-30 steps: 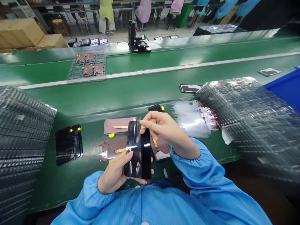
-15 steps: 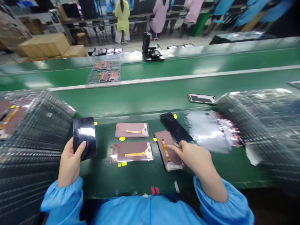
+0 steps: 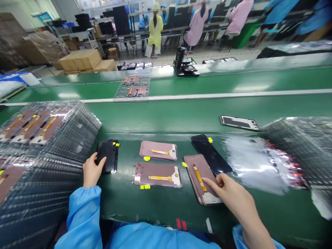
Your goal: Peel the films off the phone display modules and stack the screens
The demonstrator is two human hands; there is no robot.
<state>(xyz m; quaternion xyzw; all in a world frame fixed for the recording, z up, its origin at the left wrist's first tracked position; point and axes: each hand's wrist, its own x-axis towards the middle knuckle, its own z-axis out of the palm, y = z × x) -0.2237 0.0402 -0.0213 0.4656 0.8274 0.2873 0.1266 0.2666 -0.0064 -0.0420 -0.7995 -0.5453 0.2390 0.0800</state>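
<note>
My left hand (image 3: 91,170) rests its fingers on a black screen panel (image 3: 106,155) that tops a small stack of black panels at the left of the green bench. My right hand (image 3: 228,193) lies on a pink panel (image 3: 201,178) turned back side up, its index finger stretched along the orange flex strip. Beside that panel, a black panel (image 3: 211,154) with a yellow tab lies at an angle. Two more pink panels (image 3: 158,150) (image 3: 158,175) lie side by side between my hands.
Tall stacks of clear trays stand at the left (image 3: 38,152) and right (image 3: 306,138). A heap of clear film pieces (image 3: 255,162) lies right of the panels. A dark panel (image 3: 238,122) and a tray (image 3: 132,87) sit on the conveyor. People work at far benches.
My left hand carried the black panel from in front of me to the left and set it on the stack. My right hand dropped to the pink panel at the right.
</note>
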